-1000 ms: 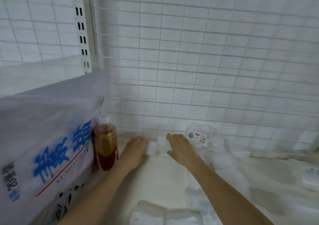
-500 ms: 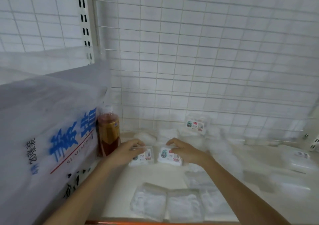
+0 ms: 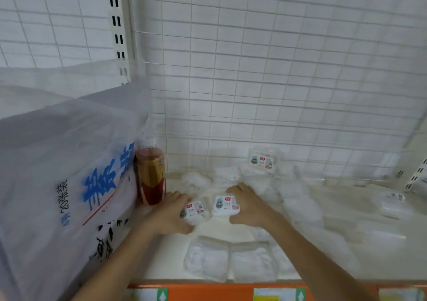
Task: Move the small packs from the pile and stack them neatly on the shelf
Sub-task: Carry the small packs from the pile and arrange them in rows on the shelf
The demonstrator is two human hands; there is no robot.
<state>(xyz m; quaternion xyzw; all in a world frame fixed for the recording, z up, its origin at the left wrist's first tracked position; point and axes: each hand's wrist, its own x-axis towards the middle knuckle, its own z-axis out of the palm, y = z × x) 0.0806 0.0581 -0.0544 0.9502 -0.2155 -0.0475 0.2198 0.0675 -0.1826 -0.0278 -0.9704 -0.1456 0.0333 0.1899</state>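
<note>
Head view: one small pack [image 3: 193,209] is clasped by the left hand [image 3: 169,213], another pack [image 3: 225,205] by the right hand [image 3: 249,206]; neat placement on the shelf [image 3: 161,261] is judged next.

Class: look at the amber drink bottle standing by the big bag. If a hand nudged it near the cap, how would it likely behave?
The bottle stands tall and narrow, so it would probably tip. Being round, it would likely roll once down. It looks nearly full, so probably heavy for its size.
</note>
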